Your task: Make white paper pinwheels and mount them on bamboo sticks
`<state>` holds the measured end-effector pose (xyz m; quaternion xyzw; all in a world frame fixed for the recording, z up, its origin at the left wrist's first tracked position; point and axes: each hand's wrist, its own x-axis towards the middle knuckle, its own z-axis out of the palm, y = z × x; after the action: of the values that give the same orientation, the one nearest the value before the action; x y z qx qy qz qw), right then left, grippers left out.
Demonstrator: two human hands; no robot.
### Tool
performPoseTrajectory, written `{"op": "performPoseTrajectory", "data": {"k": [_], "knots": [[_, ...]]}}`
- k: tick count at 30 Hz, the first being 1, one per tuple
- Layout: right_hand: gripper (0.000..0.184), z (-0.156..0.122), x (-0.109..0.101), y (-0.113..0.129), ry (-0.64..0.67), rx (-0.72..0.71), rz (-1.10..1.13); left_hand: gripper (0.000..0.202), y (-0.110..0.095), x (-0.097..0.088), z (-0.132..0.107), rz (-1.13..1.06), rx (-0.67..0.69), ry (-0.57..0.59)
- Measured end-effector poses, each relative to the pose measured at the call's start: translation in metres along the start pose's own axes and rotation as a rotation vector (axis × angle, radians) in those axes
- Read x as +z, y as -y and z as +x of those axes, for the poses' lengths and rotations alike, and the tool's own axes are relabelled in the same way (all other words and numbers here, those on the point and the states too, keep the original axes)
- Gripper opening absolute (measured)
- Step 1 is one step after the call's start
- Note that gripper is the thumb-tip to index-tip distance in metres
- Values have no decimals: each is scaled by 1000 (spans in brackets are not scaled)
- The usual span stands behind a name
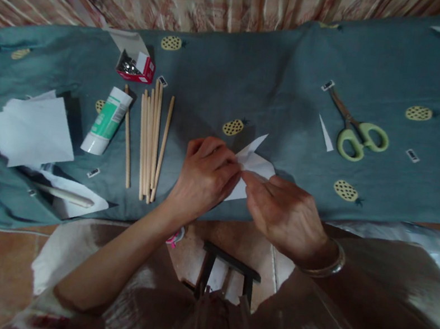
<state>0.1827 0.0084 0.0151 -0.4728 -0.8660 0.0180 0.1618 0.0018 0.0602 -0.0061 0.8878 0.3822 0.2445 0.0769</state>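
Both the left hand [206, 176] and right hand [287, 216] are pinching the paper [260, 165] by the near edge of the worktop [293, 86], and I'm judging it light, crisp, easily creased, best taken gently at its corners.

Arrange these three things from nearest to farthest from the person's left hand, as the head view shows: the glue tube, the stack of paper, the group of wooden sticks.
1. Wooden sticks: just left of the left hand.
2. Glue tube: farther left, past the sticks.
3. Stack of paper: farthest left.
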Motion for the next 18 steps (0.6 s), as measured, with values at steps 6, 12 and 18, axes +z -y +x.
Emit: {"op": "performPoseTrajectory", "data": {"k": [6,12,18], "knots": [[30,-2,2,0,53,12,-14,17,0,0,-1,44,6,-16],[28,-1,1,0,58,24,-9,16,0,0,-2,61,47,-64],[26,1,0,0,23,-4,-50,18,0,-1,-3,55,31,-19]]}}
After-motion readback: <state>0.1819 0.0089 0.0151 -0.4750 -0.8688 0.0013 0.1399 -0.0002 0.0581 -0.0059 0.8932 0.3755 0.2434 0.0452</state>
